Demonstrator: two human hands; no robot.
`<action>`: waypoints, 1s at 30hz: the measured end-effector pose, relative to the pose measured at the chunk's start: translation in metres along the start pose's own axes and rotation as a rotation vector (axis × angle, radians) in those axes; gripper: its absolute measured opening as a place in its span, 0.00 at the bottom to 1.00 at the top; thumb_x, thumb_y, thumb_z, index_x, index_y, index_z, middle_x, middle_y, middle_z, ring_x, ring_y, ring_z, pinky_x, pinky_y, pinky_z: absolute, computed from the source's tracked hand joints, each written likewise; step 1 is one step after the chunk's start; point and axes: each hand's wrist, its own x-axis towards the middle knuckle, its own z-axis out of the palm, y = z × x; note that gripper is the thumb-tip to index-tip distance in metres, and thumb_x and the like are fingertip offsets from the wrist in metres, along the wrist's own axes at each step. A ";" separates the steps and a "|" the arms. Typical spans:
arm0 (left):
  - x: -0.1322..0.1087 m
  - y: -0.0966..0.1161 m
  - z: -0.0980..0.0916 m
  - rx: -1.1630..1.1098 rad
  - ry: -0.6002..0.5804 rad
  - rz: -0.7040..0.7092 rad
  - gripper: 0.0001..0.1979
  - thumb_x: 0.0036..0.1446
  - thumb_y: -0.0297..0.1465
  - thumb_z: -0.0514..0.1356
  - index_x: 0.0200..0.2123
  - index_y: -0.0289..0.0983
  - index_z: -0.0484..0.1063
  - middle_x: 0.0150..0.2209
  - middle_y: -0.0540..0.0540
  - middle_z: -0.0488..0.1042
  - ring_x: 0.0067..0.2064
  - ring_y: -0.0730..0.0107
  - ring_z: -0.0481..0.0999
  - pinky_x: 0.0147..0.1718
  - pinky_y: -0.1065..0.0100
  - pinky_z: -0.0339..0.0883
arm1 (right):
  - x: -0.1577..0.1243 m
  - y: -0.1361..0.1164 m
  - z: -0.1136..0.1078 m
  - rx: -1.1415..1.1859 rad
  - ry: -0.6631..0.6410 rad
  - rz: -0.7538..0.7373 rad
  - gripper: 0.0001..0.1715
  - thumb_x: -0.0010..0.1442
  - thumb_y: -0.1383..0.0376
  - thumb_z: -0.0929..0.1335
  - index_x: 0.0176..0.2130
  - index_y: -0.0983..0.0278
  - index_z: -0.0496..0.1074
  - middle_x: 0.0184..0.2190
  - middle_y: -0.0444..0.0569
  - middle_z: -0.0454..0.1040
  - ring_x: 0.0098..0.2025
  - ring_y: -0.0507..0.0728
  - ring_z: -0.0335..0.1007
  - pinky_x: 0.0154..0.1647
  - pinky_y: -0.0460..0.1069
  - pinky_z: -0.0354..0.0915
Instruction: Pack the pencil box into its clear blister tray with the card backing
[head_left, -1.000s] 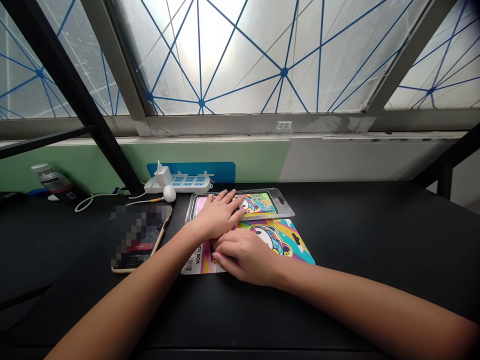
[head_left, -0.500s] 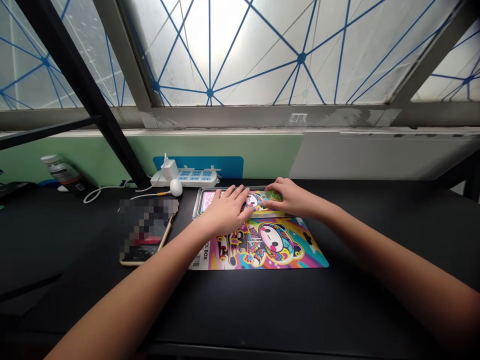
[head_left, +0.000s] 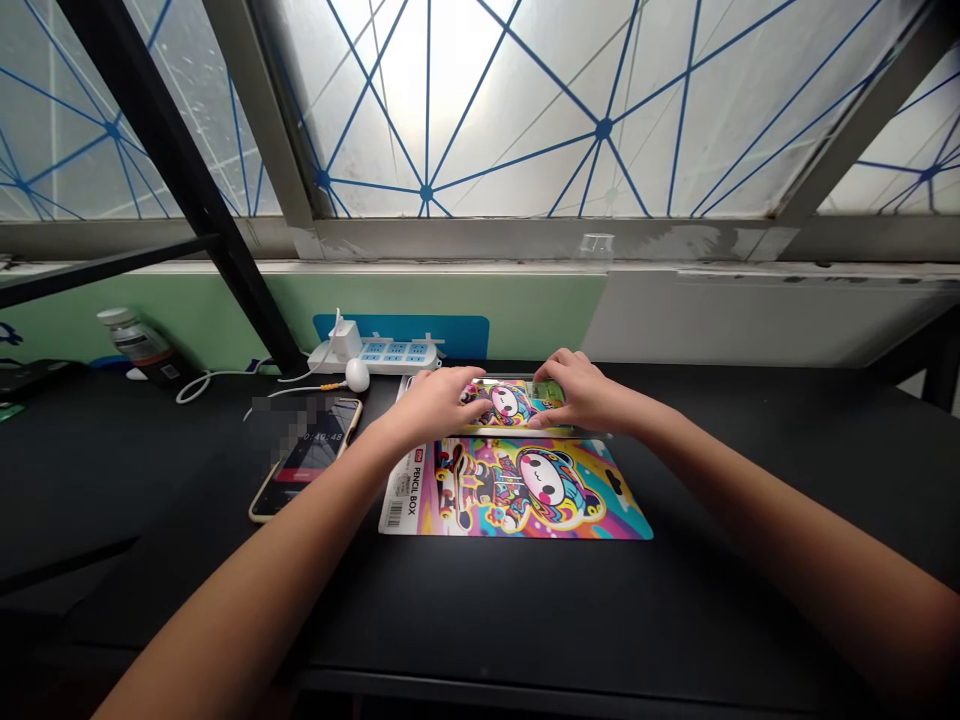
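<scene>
A colourful pencil box (head_left: 508, 403) with a cartoon figure lies near the back of the black desk. My left hand (head_left: 442, 402) is curved round its left end, thumb on the front side and fingertips at the back. At its right end my right hand (head_left: 571, 390) grips it, thumb in front and fingers behind. Below the box lies a flat printed sheet (head_left: 525, 487) marked PENCIL BOX, its back edge close to the box. A clear tray edge beneath the box is mostly hidden by my left hand.
Left of the sheet is a phone (head_left: 307, 460). Behind it are a white power strip (head_left: 397, 356) with a plug and a cable. A bottle (head_left: 139, 345) stands farther left, near a black slanted post (head_left: 247, 290).
My left hand has gone from lying flat with spread fingers to curving round the left end of the box. My right thumb has moved to the box's front edge. The view has shifted slightly.
</scene>
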 end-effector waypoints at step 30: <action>-0.155 -0.005 0.017 -0.140 0.082 0.180 0.33 0.65 0.36 0.64 0.69 0.46 0.55 0.72 0.36 0.54 0.70 0.47 0.62 0.63 0.48 0.65 | -0.149 -0.062 0.029 0.062 0.324 -0.417 0.16 0.66 0.62 0.70 0.51 0.61 0.65 0.56 0.62 0.74 0.60 0.66 0.72 0.53 0.61 0.75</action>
